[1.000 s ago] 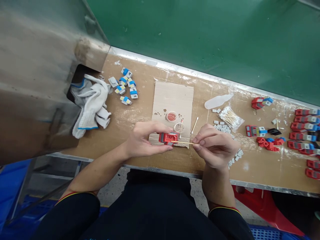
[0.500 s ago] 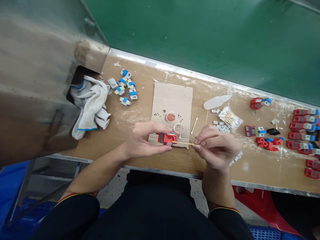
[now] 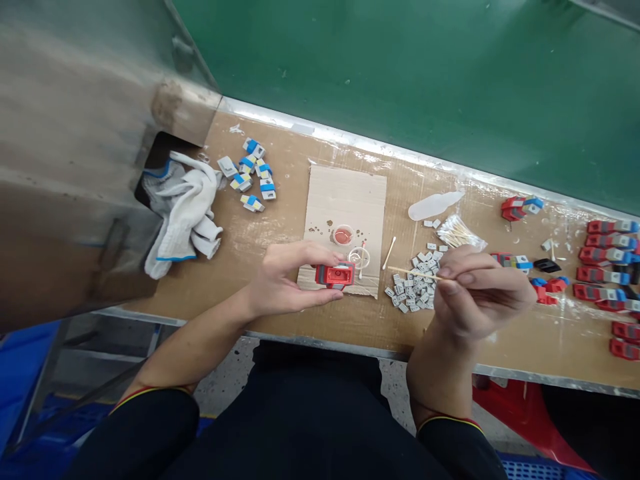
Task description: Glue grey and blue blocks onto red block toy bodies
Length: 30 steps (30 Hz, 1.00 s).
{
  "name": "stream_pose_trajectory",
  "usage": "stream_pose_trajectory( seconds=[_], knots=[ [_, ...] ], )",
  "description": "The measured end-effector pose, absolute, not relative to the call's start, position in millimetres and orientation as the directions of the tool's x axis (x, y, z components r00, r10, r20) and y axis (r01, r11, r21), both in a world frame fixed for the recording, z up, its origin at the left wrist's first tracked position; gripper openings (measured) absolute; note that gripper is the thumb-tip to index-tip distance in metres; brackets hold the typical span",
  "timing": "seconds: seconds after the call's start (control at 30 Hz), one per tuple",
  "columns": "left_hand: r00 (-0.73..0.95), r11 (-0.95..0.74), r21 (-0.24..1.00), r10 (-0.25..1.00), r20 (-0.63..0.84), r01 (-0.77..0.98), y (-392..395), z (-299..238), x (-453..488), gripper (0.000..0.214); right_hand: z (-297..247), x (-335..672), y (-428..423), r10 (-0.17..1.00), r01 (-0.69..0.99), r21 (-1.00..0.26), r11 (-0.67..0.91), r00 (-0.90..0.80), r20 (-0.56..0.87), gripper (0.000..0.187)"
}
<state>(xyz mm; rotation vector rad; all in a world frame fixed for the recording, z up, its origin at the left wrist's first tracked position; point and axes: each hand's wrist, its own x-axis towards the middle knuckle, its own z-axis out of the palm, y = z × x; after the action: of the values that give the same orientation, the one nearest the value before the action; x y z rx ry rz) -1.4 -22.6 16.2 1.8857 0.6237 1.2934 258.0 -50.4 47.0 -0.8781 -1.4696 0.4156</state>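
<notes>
My left hand (image 3: 285, 283) grips a small red plastic part (image 3: 336, 274) over the near edge of a cardboard sheet (image 3: 350, 193). My right hand (image 3: 475, 290) pinches a thin wooden swab stick (image 3: 413, 273), its tip pointing left and hovering above a pile of small grey pieces (image 3: 413, 290). On the cardboard stand a small cap of red liquid (image 3: 343, 235) and a clear cap (image 3: 358, 256) with a swab in it. Another swab (image 3: 389, 251) lies just right of the cardboard.
A bag of swabs (image 3: 457, 233) and a clear plastic piece (image 3: 434, 203) lie behind the grey pieces. Red, grey and blue assembled parts (image 3: 605, 260) fill the right side. Blue-and-white parts (image 3: 250, 173) and white gloves (image 3: 183, 210) lie left, by a metal housing (image 3: 75, 153). A green belt (image 3: 425, 73) runs behind.
My right hand has drawn the stick away from the red part and moved right, uncovering the pile of grey pieces. My left hand keeps the red part in place.
</notes>
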Motion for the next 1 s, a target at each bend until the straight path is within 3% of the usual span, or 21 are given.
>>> stream_pose_trajectory(
  seconds=[0.17, 0.33, 0.57, 0.73, 0.87, 1.0],
  knots=[
    [0.367, -0.589, 0.808, 0.752, 0.548, 0.001, -22, 17, -4, 0.034, 40, 257, -44, 0.831, 0.456, -0.699, 0.552, -0.229, 0.507, 0.019],
    [0.371, -0.601, 0.799, 0.746, 0.553, 0.018, -22, 16, -5, 0.033, 28, 247, -38, 0.81, 0.577, -0.569, 0.586, -0.414, 0.414, 0.018],
    [0.352, -0.588, 0.809, 0.755, 0.553, -0.01, -21, 15, -4, 0.037, 33, 252, -40, 0.819, 0.551, -0.609, 0.571, -0.33, 0.47, 0.019],
    [0.302, -0.543, 0.839, 0.806, 0.509, 0.035, -23, 12, -4, 0.04, 33, 250, -39, 0.817, 0.572, -0.584, 0.576, -0.385, 0.429, 0.019],
    [0.273, -0.506, 0.86, 0.839, 0.472, 0.067, -24, 11, -5, 0.039, 35, 252, -40, 0.835, 0.546, -0.636, 0.545, -0.278, 0.475, 0.019],
    [0.28, -0.528, 0.845, 0.827, 0.488, 0.087, -24, 12, -4, 0.037, 33, 252, -39, 0.845, 0.578, -0.617, 0.534, -0.339, 0.414, 0.02]
  ],
)
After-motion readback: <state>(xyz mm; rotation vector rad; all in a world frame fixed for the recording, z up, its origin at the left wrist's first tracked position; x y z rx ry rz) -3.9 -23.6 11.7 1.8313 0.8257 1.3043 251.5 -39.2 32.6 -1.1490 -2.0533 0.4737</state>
